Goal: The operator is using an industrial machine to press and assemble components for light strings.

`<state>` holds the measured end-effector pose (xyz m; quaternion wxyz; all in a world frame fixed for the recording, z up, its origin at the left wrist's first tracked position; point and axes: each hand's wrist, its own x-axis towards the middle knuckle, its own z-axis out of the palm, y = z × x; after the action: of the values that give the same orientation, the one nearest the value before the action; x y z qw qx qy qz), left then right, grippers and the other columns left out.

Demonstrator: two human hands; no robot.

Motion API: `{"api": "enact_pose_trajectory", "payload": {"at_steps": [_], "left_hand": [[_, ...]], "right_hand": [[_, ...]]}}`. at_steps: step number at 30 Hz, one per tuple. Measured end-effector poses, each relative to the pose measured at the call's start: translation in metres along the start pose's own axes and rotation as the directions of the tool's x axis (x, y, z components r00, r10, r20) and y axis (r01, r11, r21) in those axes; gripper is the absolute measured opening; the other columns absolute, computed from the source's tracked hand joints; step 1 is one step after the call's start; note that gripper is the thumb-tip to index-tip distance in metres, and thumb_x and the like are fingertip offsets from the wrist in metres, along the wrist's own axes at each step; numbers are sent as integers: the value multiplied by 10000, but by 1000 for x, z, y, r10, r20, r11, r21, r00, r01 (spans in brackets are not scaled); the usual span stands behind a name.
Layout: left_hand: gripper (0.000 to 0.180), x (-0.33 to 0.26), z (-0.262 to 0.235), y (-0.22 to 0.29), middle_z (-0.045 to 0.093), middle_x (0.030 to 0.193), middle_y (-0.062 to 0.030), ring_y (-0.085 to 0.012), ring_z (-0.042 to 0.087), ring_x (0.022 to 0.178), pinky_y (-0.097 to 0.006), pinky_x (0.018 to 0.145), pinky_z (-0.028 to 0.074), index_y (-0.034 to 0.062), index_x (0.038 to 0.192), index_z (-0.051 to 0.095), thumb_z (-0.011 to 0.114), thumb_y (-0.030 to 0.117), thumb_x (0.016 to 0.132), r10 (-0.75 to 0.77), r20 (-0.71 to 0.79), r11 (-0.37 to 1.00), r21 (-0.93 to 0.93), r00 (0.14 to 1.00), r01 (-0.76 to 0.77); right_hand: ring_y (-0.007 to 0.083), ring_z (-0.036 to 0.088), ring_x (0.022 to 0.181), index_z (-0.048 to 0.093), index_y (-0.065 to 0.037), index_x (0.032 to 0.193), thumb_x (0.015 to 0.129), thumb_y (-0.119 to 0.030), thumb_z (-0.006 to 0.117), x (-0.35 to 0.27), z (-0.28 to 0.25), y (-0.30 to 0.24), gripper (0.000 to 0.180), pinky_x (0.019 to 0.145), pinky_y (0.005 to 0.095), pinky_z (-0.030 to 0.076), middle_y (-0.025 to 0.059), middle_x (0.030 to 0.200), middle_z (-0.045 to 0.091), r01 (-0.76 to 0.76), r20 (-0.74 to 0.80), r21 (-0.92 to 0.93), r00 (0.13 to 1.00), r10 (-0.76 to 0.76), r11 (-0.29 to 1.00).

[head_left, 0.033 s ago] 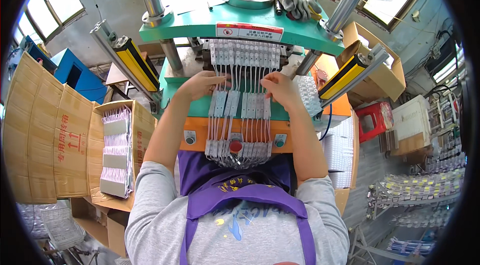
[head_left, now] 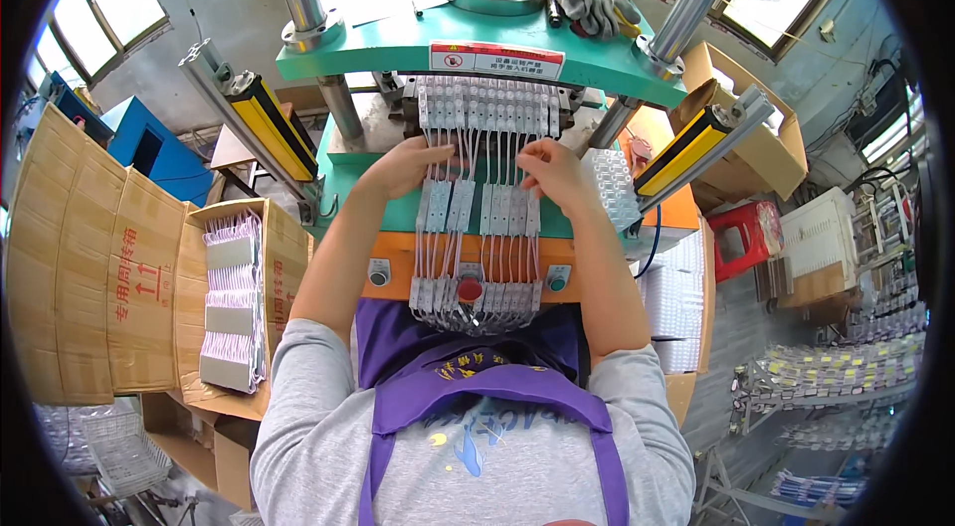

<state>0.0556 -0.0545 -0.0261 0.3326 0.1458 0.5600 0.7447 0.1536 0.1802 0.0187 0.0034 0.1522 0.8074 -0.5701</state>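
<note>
Strands of small clear modules joined by pale wires run from the press toward my lap. Their far row [head_left: 489, 106] sits at the mould under the green press plate [head_left: 388, 34]. A middle row of modules [head_left: 507, 210] lies over the machine's front, and a near bunch [head_left: 477, 302] hangs against the purple apron. At the left strands, my left hand [head_left: 403, 168] has its fingers closed around the pale wires [head_left: 466, 150], just below the far row. My right hand [head_left: 553, 171] pinches at the rightmost wires, thumb and fingertips together; its exact grip is partly hidden.
Yellow-and-black guard bars [head_left: 271, 128] flank the press. A red button [head_left: 469, 289] and a green button [head_left: 558, 283] sit on the orange front panel. Grey gloves [head_left: 589, 1] lie on the press plate. An open carton [head_left: 282, 277] of packed strands stands left; white trays [head_left: 676, 302] stand right.
My left hand's fingers have shifted slightly at the left wires. My right hand stays at the right wires with almost no movement.
</note>
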Motion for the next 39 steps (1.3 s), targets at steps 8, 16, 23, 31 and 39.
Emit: {"api": "enact_pose_trajectory", "payload": {"at_steps": [8, 16, 23, 31, 39], "left_hand": [[350, -48, 14, 21, 612, 1195, -201, -292, 641, 1041, -416, 878, 538, -39, 1288, 478, 472, 108, 970, 115, -3, 993, -16, 993, -115], [237, -33, 16, -2, 639, 1137, -193, -255, 654, 1003, -387, 849, 555, -33, 1155, 552, 482, 103, 974, 145, -158, 949, -258, 977, -183], [361, -70, -3, -19, 643, 1122, -179, -261, 652, 973, -372, 789, 550, -33, 1219, 532, 571, 202, 947, -138, 25, 981, 140, 990, 133], [541, -39, -40, 2, 615, 1114, -97, -180, 580, 1028, -327, 853, 467, 124, 1417, 320, 491, 390, 979, 196, -453, 978, 26, 870, -207], [311, 41, -13, 26, 690, 964, -99, -107, 635, 802, -223, 742, 510, -40, 1226, 580, 527, 100, 953, 494, -342, 854, 363, 799, -373]], "right_hand": [[69, 499, 557, 649, 18, 890, 858, -134, 653, -18, -28, 4, 155, 516, 216, 387, 9, 646, 573, 254, -159, 176, 961, -227, 951], [105, 628, 730, 661, 27, 977, 892, -92, 618, -3, -10, -30, 153, 676, 217, 489, 43, 830, 658, 494, -390, 150, 825, -408, 856], [260, 653, 755, 661, -7, 987, 846, -225, 668, -64, -2, 31, 260, 684, 337, 509, 159, 836, 662, 432, 42, -487, 880, -473, 759], [354, 657, 626, 557, -18, 921, 873, -287, 637, -5, 1, 11, 284, 601, 417, 503, 183, 721, 647, 295, -221, -608, 829, -514, 737], [306, 644, 774, 620, -18, 982, 813, -88, 637, 64, 17, -3, 184, 701, 380, 495, 166, 855, 655, 413, -444, -241, 758, -478, 878]]}}
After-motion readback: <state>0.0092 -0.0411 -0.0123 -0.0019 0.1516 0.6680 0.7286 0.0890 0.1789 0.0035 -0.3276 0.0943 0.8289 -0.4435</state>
